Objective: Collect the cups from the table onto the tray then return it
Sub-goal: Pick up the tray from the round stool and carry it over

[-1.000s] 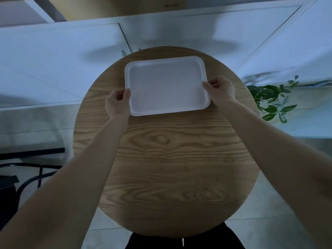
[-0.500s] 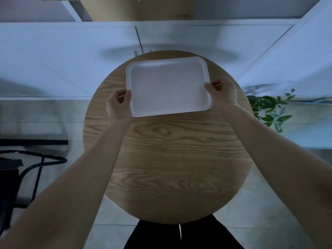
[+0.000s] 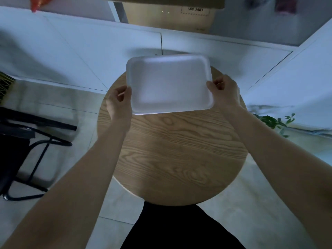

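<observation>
A white rectangular tray (image 3: 168,83) with nothing on it is held above the far part of a round wooden table (image 3: 172,151). My left hand (image 3: 119,103) grips the tray's left edge. My right hand (image 3: 224,92) grips its right edge. The tray's far end reaches past the table's far rim. No cups are in view.
A black metal chair (image 3: 27,144) stands on the left. A green plant (image 3: 276,123) is at the right. White cabinet fronts (image 3: 89,51) run behind the table, with a cardboard box (image 3: 172,15) above them. Grey floor tiles surround the table.
The tray has come up off the table and moved away from me, held in both hands. The view has shifted so the table sits lower and to the right.
</observation>
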